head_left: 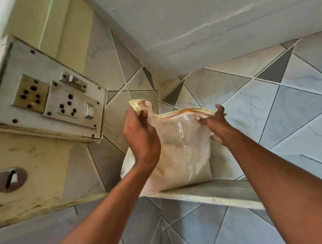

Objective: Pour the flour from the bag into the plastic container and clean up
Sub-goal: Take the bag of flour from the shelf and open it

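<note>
Flour, pale and powdery, fills most of the clear plastic bag [177, 154], which stands upright on a stone shelf [210, 195] in the corner of the tiled wall [283, 106]. Its yellowish top edge looks pressed flat between the hands. The left hand [140, 137] is closed around the bag's upper left corner, pinching the folded strip there. The right hand [216, 123] grips the upper right corner, fingers curled over the top edge and thumb against the front. Left of the bag, well apart, a worn switchboard [51, 96] with sockets is fixed to the wall.
</note>
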Tool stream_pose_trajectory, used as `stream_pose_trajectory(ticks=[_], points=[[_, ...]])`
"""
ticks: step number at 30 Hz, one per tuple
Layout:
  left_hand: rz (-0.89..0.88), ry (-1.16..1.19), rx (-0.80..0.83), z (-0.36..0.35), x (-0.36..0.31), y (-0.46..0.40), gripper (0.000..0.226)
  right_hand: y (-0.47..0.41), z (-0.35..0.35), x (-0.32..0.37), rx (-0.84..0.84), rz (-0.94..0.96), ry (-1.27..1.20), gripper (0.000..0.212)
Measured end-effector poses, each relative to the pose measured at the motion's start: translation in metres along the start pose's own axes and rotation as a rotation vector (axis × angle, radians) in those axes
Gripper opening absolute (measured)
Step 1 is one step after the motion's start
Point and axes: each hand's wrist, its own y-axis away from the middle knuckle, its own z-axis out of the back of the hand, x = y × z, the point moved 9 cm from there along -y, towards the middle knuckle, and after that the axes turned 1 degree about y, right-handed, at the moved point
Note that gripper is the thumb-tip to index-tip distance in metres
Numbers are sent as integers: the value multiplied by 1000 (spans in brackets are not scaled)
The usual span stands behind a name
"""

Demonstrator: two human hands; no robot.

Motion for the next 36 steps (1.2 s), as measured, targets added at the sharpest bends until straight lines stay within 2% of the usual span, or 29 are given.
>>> stream_pose_trajectory(ticks=[3, 5, 7, 10, 15, 22, 30, 33, 36], points=[[-28, 9, 6, 6, -9, 0, 13, 3, 16, -7, -101, 21, -93, 84], [-46, -6, 2, 8, -16, -2, 17, 6, 22, -7, -185, 70, -97, 62], [-29, -12, 12, 7, -19, -5, 19, 13, 22, 1, -203, 137, -47, 41], [-1, -23, -33, 16, -26, -13, 13, 23, 26, 30, -257, 293, 65, 20], [-54, -51, -168, 51, -59, -42, 15, 56, 37, 93, -334, 526, 112, 21], [10, -129, -239, 106, -113, -88, 22, 121, 39, 157, -388, 586, 13, 17], [-73, -265, -214, 181, -189, -104, 15, 204, 50, 193, -315, 581, 5, 21], [-97, -333, -143, 201, -208, -99, 14, 238, 55, 188, -265, 559, 20, 21], [-56, -388, -50, 219, -215, -85, 22, 273, 64, 172, -227, 514, 31, 19]])
